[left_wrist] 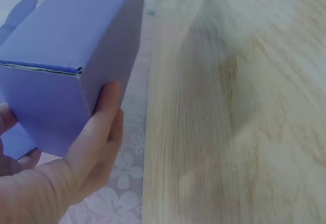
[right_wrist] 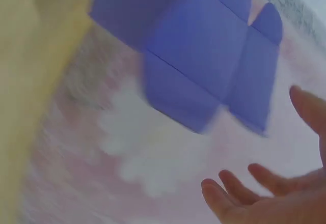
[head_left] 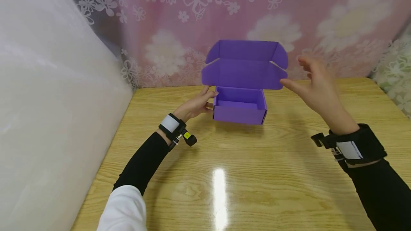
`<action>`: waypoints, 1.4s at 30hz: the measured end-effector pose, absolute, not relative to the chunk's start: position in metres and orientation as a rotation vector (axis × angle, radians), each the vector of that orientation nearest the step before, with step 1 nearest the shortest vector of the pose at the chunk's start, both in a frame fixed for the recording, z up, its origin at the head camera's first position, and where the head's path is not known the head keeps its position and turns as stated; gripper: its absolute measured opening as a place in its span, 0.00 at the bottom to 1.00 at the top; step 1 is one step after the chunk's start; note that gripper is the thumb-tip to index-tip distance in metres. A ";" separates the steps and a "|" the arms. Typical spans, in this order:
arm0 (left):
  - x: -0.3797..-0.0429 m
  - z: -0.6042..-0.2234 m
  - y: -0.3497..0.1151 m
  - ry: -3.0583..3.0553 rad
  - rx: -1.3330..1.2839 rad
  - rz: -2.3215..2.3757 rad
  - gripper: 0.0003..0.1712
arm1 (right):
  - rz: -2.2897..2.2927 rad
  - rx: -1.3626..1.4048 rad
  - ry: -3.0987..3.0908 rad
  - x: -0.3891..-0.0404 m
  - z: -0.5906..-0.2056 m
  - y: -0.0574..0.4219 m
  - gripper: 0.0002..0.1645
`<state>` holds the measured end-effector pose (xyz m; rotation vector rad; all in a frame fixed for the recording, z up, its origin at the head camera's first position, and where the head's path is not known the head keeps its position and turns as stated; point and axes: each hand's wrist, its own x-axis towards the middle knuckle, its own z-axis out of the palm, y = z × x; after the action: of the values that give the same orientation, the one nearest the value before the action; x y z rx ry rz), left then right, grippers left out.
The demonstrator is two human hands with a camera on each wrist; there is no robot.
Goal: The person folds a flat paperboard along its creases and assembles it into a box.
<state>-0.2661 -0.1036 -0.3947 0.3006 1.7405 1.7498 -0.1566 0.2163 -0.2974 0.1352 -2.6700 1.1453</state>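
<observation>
While the purple box (head_left: 239, 115) is gripped from the left, its lid (head_left: 244, 68) is seen raised

Along the box's left side, the fingers and thumb of the left hand (head_left: 196, 104) are bent round the card in a firm hold. The box appears to be lifted slightly off the wooden surface (head_left: 273, 174), near the middle of its far edge. Nothing is grasped by the right hand (head_left: 321, 86): its fingers are spread and loosely bent, and its thumb is held just beside the lid's lower right flap (head_left: 277, 76), with a gap shown in the right wrist view.

For a steady hold, the wall is best squeezed only as much as is needed, since the card could be dented. Should the lid be moved, it would best be guided by its broad panel and bent evenly along the crease, with the loose flaps spared.

Beyond the far edge, a floral curtain (head_left: 208, 24) is hung behind the lid, so backward swing seems limited. Along the left edge, the left arm's room is bounded by a white sheet (head_left: 57, 117). Wider room is offered toward the near edge and the far right corner.
</observation>
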 end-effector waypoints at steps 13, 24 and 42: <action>-0.253 -0.406 -0.092 1.657 0.297 1.863 0.38 | 2.013 0.080 -2.901 -0.188 -0.383 0.217 0.50; -0.244 -0.418 -0.090 1.677 0.283 1.824 0.32 | 2.055 0.067 -2.870 -0.193 -0.397 0.214 0.44; -0.234 -0.444 -0.083 1.779 0.340 1.632 0.36 | 1.890 0.053 -2.955 -0.185 -0.424 0.210 0.40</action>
<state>-0.2336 -0.0829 -0.4442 0.3398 1.7793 1.6318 -0.1853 0.2099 -0.4236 0.0529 -2.9555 1.8898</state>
